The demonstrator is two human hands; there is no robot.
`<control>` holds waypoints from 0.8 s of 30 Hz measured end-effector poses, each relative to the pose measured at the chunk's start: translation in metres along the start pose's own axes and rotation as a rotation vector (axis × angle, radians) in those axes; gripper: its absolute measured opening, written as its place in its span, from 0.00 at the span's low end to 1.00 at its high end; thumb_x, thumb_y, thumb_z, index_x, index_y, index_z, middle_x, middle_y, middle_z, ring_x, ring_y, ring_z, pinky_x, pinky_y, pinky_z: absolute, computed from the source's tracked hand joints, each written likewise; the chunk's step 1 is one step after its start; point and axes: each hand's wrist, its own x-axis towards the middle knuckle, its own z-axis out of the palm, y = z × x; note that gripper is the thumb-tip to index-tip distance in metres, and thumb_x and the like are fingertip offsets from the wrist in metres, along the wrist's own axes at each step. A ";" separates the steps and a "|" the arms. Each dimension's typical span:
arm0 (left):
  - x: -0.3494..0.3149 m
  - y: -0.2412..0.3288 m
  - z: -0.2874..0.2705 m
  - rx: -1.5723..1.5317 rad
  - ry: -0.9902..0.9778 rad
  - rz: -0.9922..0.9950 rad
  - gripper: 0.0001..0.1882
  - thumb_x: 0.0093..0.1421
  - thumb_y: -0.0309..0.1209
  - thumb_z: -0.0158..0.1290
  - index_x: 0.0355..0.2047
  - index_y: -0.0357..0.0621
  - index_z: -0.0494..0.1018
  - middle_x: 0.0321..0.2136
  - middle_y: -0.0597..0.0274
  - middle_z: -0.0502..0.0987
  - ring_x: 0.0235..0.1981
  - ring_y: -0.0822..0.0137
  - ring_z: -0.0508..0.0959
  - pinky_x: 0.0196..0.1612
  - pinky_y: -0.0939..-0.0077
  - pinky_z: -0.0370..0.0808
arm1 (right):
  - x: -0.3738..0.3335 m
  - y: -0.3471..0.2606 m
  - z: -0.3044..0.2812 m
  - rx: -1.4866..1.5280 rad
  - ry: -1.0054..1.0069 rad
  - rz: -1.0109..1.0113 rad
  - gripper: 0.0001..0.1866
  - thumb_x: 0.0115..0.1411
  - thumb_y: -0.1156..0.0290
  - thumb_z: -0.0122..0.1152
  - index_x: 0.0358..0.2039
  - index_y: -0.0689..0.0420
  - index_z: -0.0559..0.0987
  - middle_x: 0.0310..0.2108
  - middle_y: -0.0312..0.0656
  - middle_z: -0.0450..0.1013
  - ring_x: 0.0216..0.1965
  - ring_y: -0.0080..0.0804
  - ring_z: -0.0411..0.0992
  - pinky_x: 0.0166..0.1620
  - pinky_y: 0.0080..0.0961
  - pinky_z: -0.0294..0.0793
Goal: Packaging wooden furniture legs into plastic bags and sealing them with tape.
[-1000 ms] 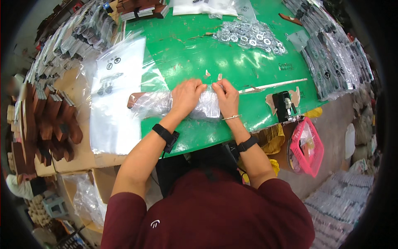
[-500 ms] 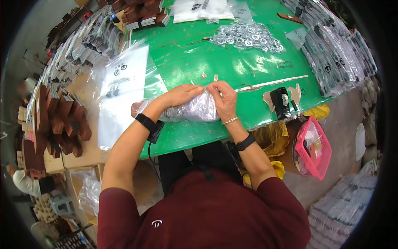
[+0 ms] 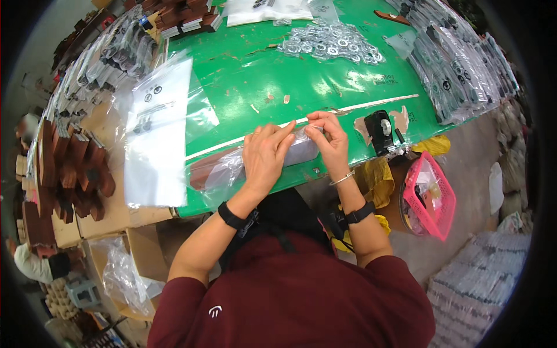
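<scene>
A clear plastic bag lies along the table's near edge. Inside or under the film, a long reddish-brown wooden piece shows at the left, and a smooth grey part shows at the right. My left hand rests across the bag's middle, fingers stretched toward its far side, thumb apart from the index finger. At the right end, my right hand is closed, its thumb and fingertips pinching the clear film. The fingertips partly hide the pinched edge.
Flat printed clear bags lie at left, with stacked brown wooden pieces beyond. Small ring-shaped hardware packets are heaped at the back. A black tape dispenser stands right. Wrapped bundles and a pink basket flank the right.
My left hand has turned and slid from the bag's far edge onto its middle. The brown piece now shows more at the left. My right hand still pinches film; the whole view has shifted slightly.
</scene>
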 end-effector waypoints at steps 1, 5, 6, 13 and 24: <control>-0.003 0.001 -0.001 0.001 0.008 0.023 0.16 0.63 0.36 0.53 0.50 0.53 0.80 0.32 0.64 0.78 0.34 0.61 0.73 0.39 0.67 0.62 | -0.002 -0.003 -0.001 -0.005 -0.011 -0.029 0.03 0.59 0.75 0.63 0.32 0.62 0.80 0.38 0.38 0.76 0.42 0.26 0.72 0.46 0.21 0.70; -0.010 0.011 -0.005 -0.061 -0.015 0.011 0.16 0.60 0.34 0.56 0.49 0.51 0.80 0.33 0.65 0.78 0.34 0.61 0.73 0.40 0.68 0.61 | -0.020 -0.007 -0.010 0.116 -0.127 0.219 0.05 0.62 0.74 0.60 0.36 0.61 0.80 0.44 0.40 0.76 0.49 0.24 0.70 0.51 0.21 0.69; -0.013 0.014 -0.004 -0.047 -0.015 0.032 0.15 0.59 0.32 0.57 0.47 0.51 0.79 0.34 0.65 0.78 0.35 0.62 0.73 0.40 0.67 0.62 | -0.025 -0.006 -0.012 0.111 -0.125 0.227 0.05 0.62 0.74 0.60 0.36 0.61 0.80 0.44 0.40 0.76 0.49 0.24 0.70 0.51 0.21 0.69; -0.015 0.009 0.000 0.034 0.027 0.212 0.10 0.57 0.27 0.56 0.40 0.52 0.78 0.37 0.67 0.77 0.36 0.62 0.72 0.40 0.67 0.62 | -0.033 -0.003 -0.003 0.164 -0.052 0.172 0.09 0.66 0.74 0.53 0.44 0.60 0.76 0.43 0.36 0.76 0.44 0.20 0.71 0.47 0.19 0.70; -0.017 0.000 0.004 0.118 0.029 0.339 0.11 0.55 0.27 0.56 0.37 0.57 0.80 0.42 0.69 0.77 0.38 0.60 0.72 0.42 0.66 0.64 | -0.029 0.001 -0.001 0.334 0.056 0.253 0.10 0.65 0.75 0.52 0.46 0.60 0.73 0.43 0.42 0.76 0.43 0.23 0.73 0.47 0.20 0.72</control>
